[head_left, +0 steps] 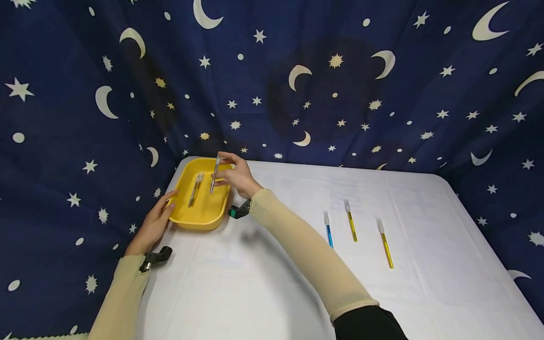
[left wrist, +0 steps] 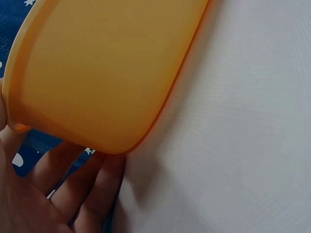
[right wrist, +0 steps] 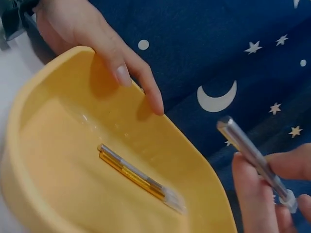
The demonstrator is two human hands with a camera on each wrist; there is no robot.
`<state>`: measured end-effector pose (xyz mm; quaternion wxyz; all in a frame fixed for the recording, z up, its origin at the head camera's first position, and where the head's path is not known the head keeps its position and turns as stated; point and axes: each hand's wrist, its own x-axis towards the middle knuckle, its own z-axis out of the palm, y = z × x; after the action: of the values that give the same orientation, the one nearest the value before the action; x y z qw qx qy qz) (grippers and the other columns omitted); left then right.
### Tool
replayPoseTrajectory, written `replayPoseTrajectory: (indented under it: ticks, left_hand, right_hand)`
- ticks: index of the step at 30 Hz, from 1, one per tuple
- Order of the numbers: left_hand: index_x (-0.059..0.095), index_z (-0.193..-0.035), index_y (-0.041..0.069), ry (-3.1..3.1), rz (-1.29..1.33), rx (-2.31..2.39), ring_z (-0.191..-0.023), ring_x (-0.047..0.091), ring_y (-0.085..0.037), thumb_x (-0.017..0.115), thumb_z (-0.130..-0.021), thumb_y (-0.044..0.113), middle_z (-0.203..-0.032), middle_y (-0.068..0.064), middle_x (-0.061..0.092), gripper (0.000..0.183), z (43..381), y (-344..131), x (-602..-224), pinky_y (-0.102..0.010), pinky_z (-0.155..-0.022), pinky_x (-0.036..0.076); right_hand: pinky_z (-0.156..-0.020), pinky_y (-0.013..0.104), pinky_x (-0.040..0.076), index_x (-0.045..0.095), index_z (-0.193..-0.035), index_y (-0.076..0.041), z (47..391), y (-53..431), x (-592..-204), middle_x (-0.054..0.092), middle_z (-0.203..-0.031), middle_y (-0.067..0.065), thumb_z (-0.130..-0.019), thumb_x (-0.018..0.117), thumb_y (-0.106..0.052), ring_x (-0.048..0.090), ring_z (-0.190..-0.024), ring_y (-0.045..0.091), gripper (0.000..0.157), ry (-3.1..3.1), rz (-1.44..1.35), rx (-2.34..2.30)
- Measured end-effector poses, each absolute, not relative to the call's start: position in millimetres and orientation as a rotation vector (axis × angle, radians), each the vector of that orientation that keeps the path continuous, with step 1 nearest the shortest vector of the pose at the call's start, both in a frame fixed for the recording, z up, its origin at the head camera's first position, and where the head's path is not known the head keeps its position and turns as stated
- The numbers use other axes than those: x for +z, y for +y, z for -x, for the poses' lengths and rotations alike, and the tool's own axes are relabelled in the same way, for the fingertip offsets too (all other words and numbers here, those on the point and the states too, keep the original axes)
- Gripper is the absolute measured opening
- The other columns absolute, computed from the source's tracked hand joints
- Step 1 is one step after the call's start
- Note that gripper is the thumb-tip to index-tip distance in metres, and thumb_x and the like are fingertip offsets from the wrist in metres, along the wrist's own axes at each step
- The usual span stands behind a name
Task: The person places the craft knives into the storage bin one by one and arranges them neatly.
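My right hand (head_left: 240, 177) pinches a slim silver craft knife (head_left: 214, 177) with a clear cap, holding it above the yellow plastic tray (head_left: 208, 210). In the right wrist view, this knife (right wrist: 250, 155) slants between thumb and fingers, capped end low. Two more capped knives, a gold one (right wrist: 127, 174) and a silver one (right wrist: 135, 170), lie side by side on the tray's floor. At the tray's left side, my left hand (head_left: 154, 225) grips the wall, its thumb over the rim; the left wrist view has its other fingers (left wrist: 109, 179) against the outside.
On the white-covered table (head_left: 446, 245), right of my right forearm, lie a blue capped knife (head_left: 328, 231) and two yellow-gold ones, one nearer the middle (head_left: 351, 222) and another farther right (head_left: 385, 245). A navy curtain (head_left: 263, 71) with moons and stars hangs behind and at the sides.
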<state>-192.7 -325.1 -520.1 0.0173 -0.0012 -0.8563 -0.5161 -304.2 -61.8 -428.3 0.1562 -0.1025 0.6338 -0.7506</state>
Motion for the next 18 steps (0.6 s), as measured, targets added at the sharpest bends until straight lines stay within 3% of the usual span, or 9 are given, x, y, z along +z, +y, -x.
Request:
replayPoseTrajectory:
  ticks: [3,7,13,18]
  left_hand:
    - [0.033,-0.173,0.014,-2.661,0.0,-1.616,-0.163,0.02,-0.044,0.042,-0.121,0.029,-0.179,-0.021,0.022,0.054,193,-323,-520,-0.065,-0.128,0.023]
    - [0.033,-0.173,0.015,-2.663,-0.019,-1.619,-0.163,0.021,-0.043,0.043,-0.121,0.029,-0.179,-0.021,0.022,0.054,192,-325,-520,-0.064,-0.128,0.023]
    - [0.033,-0.173,0.015,-2.673,-0.029,-1.593,-0.164,0.02,-0.043,0.043,-0.121,0.03,-0.179,-0.02,0.023,0.055,192,-325,-520,-0.064,-0.13,0.021]
    - [0.033,-0.173,0.015,-2.676,-0.018,-1.595,-0.164,0.019,-0.043,0.043,-0.121,0.031,-0.179,-0.021,0.023,0.055,193,-326,-520,-0.064,-0.13,0.021]
  right_hand:
    - [-0.078,0.046,0.068,0.058,-0.155,-0.005,308,-74,-431,0.054,-0.137,0.024,-0.087,0.077,0.022,0.073,-0.086,0.028,0.076,1.806,0.256,-2.199]
    - [-0.087,0.056,0.065,0.058,-0.155,-0.004,312,-93,-438,0.057,-0.127,0.014,-0.087,0.077,0.023,0.076,-0.09,0.034,0.076,1.792,0.214,-2.22]
    - [-0.09,0.06,0.063,0.056,-0.155,0.001,315,-116,-453,0.056,-0.127,0.019,-0.087,0.076,0.024,0.076,-0.088,0.037,0.075,1.781,0.161,-2.2]
    - [-0.089,0.06,0.063,0.056,-0.155,0.003,315,-130,-462,0.055,-0.117,0.012,-0.086,0.076,0.025,0.074,-0.084,0.033,0.074,1.834,0.141,-2.135]
